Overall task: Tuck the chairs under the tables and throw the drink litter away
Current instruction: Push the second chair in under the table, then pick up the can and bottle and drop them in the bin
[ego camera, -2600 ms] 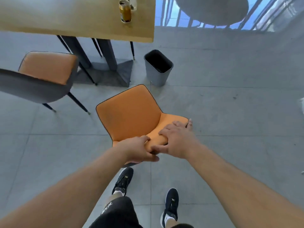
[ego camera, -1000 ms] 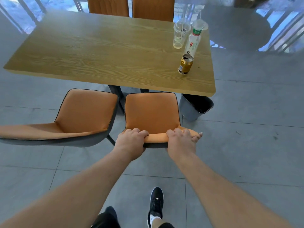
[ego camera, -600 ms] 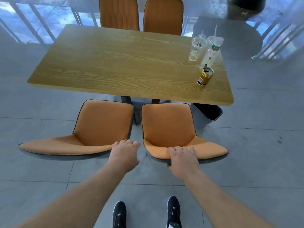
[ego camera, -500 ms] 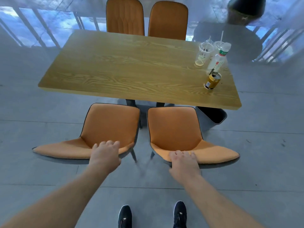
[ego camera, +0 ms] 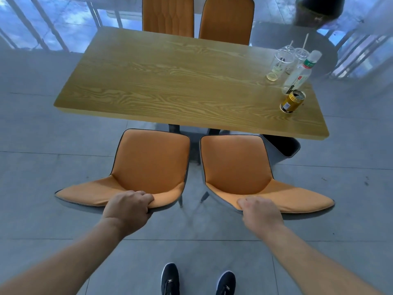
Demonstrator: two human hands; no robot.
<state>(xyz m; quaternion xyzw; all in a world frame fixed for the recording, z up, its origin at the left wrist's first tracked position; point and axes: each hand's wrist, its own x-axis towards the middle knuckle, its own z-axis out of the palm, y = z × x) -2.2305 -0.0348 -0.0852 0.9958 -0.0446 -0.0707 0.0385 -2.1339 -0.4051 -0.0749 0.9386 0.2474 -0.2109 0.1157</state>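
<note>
Head view: my left grip (ego camera: pixel 128 206) holds one chair (ego camera: pixel 136 167), my right grip (ego camera: pixel 260 211) holds the other chair (ego camera: pixel 244 173).

Table top (ego camera: pixel 170 81) is seen as matt wood with bold grain. Near chairs (ego camera: pixel 152 162) are covered in matt orange cloth, edged with dark piping, shells grey underneath. Cups (ego camera: pixel 278 64) and bottle (ego camera: pixel 297 75) are clear glossy plastic; can (ego camera: pixel 291 102) is shiny gold metal. Floor (ego camera: pixel 53 188) is laid in smooth grey tiles.
</note>
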